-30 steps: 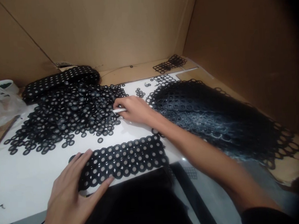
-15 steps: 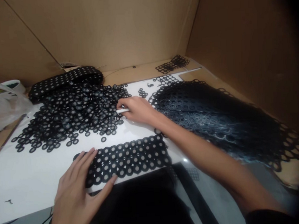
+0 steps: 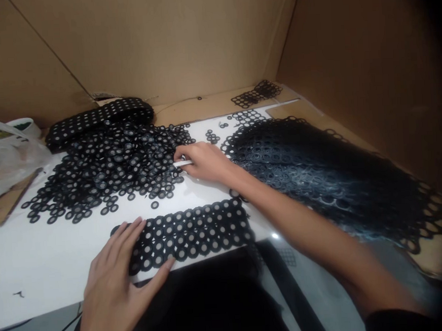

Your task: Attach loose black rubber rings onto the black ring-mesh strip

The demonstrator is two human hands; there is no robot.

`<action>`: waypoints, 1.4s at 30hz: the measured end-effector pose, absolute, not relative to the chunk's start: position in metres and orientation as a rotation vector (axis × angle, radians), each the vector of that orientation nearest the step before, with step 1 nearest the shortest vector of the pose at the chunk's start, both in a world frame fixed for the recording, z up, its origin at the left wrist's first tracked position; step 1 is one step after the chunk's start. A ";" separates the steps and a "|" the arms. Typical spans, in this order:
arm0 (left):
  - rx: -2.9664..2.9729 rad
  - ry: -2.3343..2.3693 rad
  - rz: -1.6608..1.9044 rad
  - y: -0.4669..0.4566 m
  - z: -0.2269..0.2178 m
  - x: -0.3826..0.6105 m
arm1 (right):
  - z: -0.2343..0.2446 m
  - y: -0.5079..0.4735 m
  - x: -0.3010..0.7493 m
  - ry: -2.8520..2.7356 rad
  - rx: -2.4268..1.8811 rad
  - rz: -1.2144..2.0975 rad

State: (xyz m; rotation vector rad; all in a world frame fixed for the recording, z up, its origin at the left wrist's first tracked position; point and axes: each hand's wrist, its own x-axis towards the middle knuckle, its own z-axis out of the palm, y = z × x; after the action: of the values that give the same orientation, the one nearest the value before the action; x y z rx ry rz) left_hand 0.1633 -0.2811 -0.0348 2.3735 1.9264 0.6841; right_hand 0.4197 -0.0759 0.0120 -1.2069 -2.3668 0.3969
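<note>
One perforated strip (image 3: 189, 232) under left hand (image 3: 116, 284); right hand (image 3: 202, 161) pinches one white stick (image 3: 182, 163).

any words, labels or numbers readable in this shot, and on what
None can be read.
Plastic bag at the far left: coloured print, too blurred to read.
Black ring sheet under the left hand, loose rings by the right hand, cardboard walls: no text.

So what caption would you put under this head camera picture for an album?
Left hand flat on a strip of joined black rings; right hand holds a white stick at a pile of loose rings.
</note>
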 end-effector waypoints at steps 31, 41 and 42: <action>2.328 2.069 0.737 -0.275 -0.037 0.135 | 0.009 -0.075 0.420 -2.367 -1.187 0.398; 2.199 2.181 0.624 -0.244 -0.026 0.136 | 0.013 -0.077 0.421 -2.375 -1.210 0.372; 2.195 2.198 0.622 -0.242 -0.025 0.137 | 0.013 -0.077 0.421 -2.377 -1.213 0.371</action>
State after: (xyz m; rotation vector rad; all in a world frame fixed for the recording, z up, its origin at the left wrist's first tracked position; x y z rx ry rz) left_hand 0.1369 -0.2417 -0.0254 2.1949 2.1981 0.6224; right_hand 0.4207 -0.0770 0.0133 -1.2128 -2.3772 0.3707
